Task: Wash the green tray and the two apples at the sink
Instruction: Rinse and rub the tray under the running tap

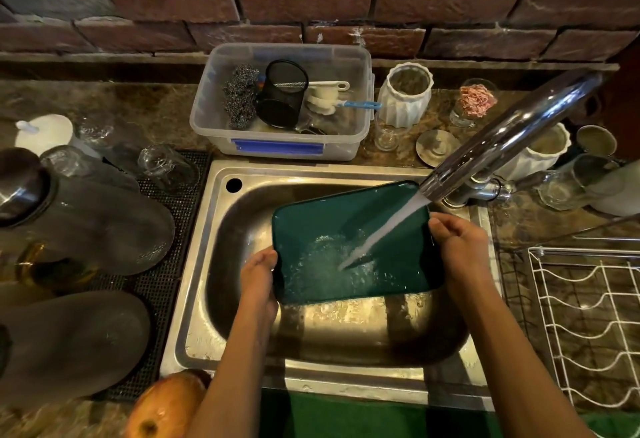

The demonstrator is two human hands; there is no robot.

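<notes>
Green tray (322, 230): tilted over the sink (207, 264), water stream (384, 230) hitting it
Left hand (258, 276): clamped on tray's left edge
Right hand (457, 247): clamped on tray's right edge
Apple (166, 406): at sink's front-left corner

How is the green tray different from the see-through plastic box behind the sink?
The dark green rectangular tray is shallow, tilted and held under running water; the clear plastic box is deep and sits flat on the counter. The tray holds only water; the box holds scrubbers. Both are rectangular with rounded corners.
</notes>
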